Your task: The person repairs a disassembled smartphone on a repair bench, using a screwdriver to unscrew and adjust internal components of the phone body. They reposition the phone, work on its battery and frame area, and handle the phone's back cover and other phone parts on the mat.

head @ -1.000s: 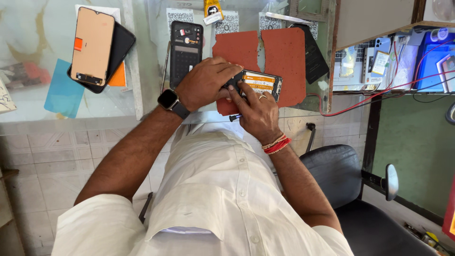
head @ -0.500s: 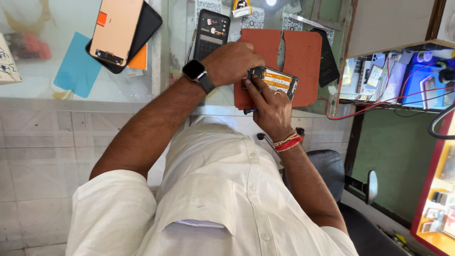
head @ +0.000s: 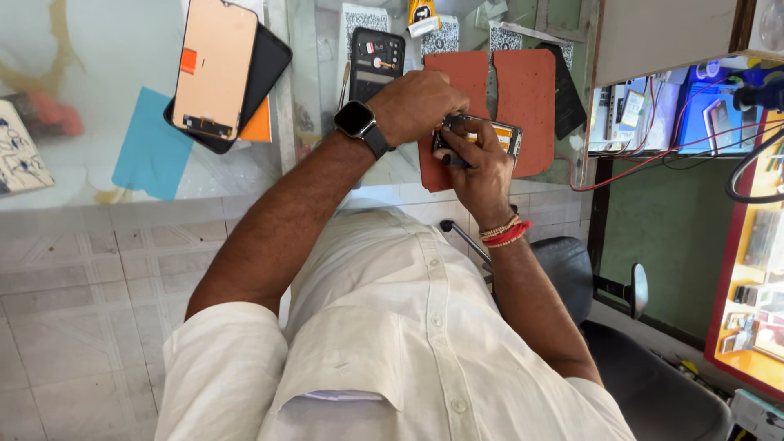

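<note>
My left hand (head: 416, 102), with a black smartwatch (head: 357, 121) on its wrist, and my right hand (head: 480, 167), with red and beaded bracelets at the wrist, both grip a small opened phone (head: 496, 133). Orange and yellow parts show inside it. The phone is held just above a red mat (head: 527, 94) on the glass counter. My left fingers cover the phone's left end, and my right fingers pinch it from below. A small dark piece by my right fingertips is too hidden to name.
A second opened phone (head: 376, 59) lies on the glass counter (head: 98, 73). At the left are a copper-coloured display panel (head: 216, 65) on a black case and a blue sheet (head: 151, 151). A yellow tube (head: 422, 11) sits at the top edge, with wired shelves (head: 694, 110) right and a chair (head: 629, 359) below.
My hands have drawn closer together on the phone, and the left hand now covers more of it. The view has shifted and shows more of the room on the right.
</note>
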### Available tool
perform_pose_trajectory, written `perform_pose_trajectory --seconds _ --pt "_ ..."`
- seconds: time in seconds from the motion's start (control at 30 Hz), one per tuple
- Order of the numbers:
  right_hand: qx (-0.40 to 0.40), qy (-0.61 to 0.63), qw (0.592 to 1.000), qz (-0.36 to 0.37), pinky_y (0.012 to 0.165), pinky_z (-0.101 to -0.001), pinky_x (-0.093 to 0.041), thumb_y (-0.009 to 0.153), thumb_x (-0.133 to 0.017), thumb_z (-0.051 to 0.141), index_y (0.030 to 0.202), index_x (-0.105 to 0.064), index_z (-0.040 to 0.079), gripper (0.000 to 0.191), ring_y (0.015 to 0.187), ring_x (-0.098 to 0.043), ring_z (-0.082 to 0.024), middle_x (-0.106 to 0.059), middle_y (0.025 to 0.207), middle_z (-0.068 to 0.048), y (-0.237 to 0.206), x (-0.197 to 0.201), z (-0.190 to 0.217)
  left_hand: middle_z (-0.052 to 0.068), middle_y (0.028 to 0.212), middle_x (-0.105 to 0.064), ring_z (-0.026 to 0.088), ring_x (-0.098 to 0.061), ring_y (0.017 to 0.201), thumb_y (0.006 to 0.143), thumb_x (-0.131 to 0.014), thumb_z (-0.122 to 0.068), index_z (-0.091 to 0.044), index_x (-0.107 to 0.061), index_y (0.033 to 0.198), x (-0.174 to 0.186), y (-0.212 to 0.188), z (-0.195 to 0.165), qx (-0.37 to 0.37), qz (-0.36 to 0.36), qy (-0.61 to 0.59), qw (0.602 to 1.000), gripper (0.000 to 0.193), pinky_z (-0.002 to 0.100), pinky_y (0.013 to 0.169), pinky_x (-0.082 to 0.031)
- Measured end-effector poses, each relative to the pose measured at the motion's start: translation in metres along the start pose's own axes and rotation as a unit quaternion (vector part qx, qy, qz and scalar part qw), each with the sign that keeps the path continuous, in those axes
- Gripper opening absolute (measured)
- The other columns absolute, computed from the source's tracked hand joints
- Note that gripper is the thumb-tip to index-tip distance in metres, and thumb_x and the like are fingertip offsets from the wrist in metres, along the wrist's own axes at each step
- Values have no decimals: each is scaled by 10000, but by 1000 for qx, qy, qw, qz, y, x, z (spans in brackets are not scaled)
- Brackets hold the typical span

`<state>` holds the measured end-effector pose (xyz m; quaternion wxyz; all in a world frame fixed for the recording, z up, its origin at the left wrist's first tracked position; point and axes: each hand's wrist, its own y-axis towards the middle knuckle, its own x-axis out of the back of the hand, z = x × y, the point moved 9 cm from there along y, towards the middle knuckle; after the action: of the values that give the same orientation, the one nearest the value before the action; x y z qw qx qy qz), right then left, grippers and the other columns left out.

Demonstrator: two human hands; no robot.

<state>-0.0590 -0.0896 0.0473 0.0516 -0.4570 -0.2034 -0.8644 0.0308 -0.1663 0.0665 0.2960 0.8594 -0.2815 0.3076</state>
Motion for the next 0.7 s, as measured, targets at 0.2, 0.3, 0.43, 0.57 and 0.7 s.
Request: perform_pose_trajectory --seconds 0.2,0.3,0.43,0.57,0.7 --pt "11 -63 998 0 739 -314 -627 874 -842 65 1183 -784 96 316 906 -767 -221 -689 1200 -81 -3 -1 8 93 837 -716 301 -687 970 878 -679 -135 -68 -734 882 0 -9 -8 -73 -26 125 989 86 450 799 -560" --pt "17 -86 996 4 705 -324 -616 892 -870 110 1189 -775 87 313 864 -759 -217 -687 1174 -69 -4 -3 11 92 835 -697 267 -668 923 902 -640 -84 -58 -738 990 23 -23 1 -33 -139 54 988 135 431 805 -538" --pt "52 -126 991 3 673 -343 -586 882 -866 103 1195 -764 79 330 828 -736 -233 -703 1194 -92 -5 -4 16 77 786 -686 285 -641 859 894 -638 -76 -52 -700 933 24 -47 3 3 -137 75 988 77 440 753 -493" --pt "73 -133 988 -1 678 -353 -576 883 -861 99 1212 -759 58 347 802 -723 -236 -727 1165 -103 -8 -5 16 80 793 -680 266 -616 822 938 -671 -89 -35 -693 943 27 -87 -13 20 -170 39 985 59 420 733 -469" --pt "73 -85 994 -22 739 -344 -591 883 -865 105 1193 -746 64 335 877 -748 -249 -729 1170 -104 -10 -3 14 68 853 -682 215 -599 821 978 -713 -104 8 -720 1044 32 -126 -33 12 -225 38 973 131 385 716 -453"
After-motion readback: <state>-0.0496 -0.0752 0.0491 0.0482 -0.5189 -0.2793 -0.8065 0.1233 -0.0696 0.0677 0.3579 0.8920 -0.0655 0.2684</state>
